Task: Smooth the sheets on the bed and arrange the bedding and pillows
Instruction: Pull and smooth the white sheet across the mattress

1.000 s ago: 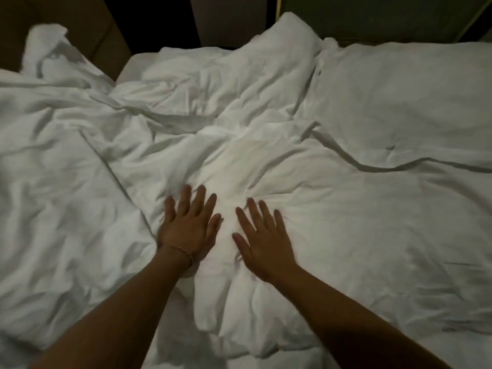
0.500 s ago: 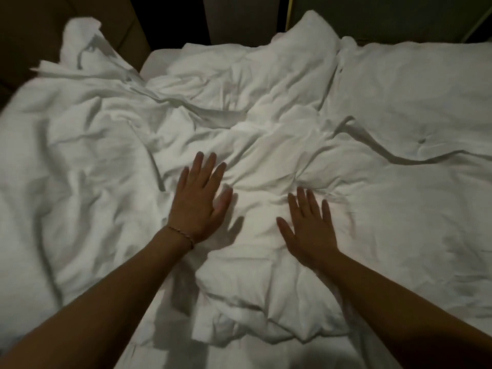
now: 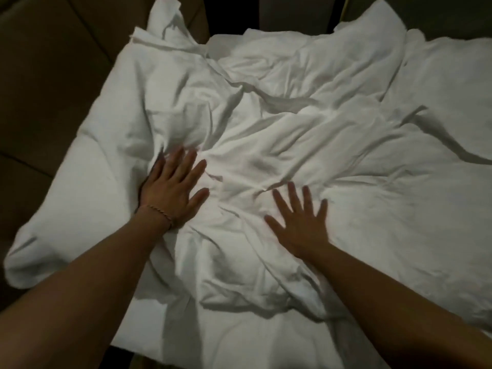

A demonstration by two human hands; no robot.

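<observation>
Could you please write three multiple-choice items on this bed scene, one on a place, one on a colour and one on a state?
1. Where does the bracelet sit?
A. on the left wrist
B. on the right wrist
C. on the bedding

2. What colour is the duvet?
A. blue
B. white
C. striped red

3. How does the right hand lie?
A. clenched in a fist
B. pinching a pillow corner
C. flat, fingers spread on the duvet

Answers: 1 A, the thin band circles the wrist just behind the left hand. 2 B, the whole crumpled cover is white. 3 C, its straight fingers are fanned out against the cloth.
</observation>
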